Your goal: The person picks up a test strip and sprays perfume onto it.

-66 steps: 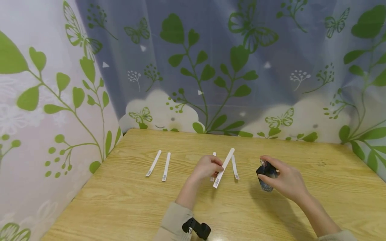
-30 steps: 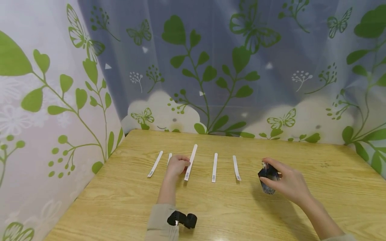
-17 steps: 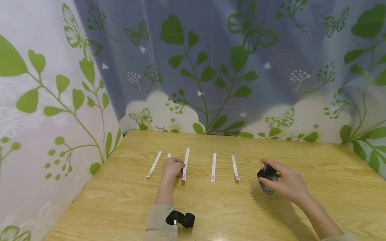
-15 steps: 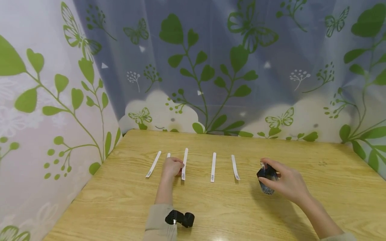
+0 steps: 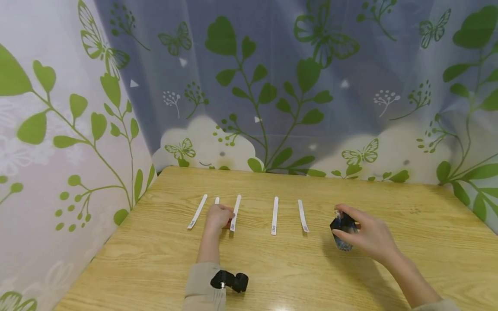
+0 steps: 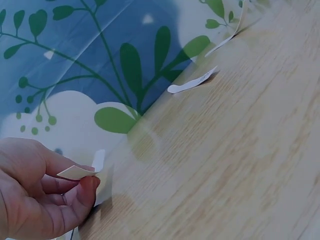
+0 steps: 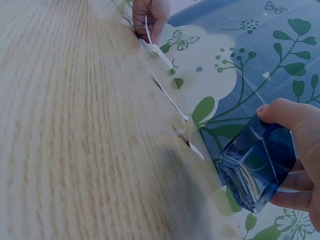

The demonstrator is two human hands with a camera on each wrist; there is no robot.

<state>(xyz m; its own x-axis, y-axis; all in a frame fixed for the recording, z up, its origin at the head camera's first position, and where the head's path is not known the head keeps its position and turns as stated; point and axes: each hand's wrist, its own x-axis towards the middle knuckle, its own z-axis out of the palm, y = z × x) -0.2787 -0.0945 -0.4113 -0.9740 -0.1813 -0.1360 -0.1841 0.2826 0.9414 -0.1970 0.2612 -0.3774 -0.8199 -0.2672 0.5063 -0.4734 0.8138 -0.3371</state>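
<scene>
My left hand (image 5: 216, 217) pinches a white paper perfume test strip (image 5: 236, 208) between thumb and fingers, low over the table. In the left wrist view this test strip (image 6: 77, 173) is bent where the fingertips hold it. Two more strips lie to its left: a slanted one (image 5: 197, 211) and another (image 5: 217, 200) mostly hidden by the hand. To its right are a straight strip (image 5: 274, 216) and a curved one (image 5: 302, 215). My right hand (image 5: 371, 233) grips a dark blue faceted glass perfume bottle (image 5: 344, 237), held above the table with the index finger at its top.
The light wooden table (image 5: 163, 268) reaches back to a blue and white curtain (image 5: 272, 86) printed with green leaves and butterflies. A similar pale cloth (image 5: 78, 164) hangs along the left side. A black wrist camera (image 5: 229, 280) sits on the left sleeve.
My left hand has carried the test strip leftward from between the two right-hand strips and lowered it beside the left pair. The right hand keeps its hold on the bottle, almost still.
</scene>
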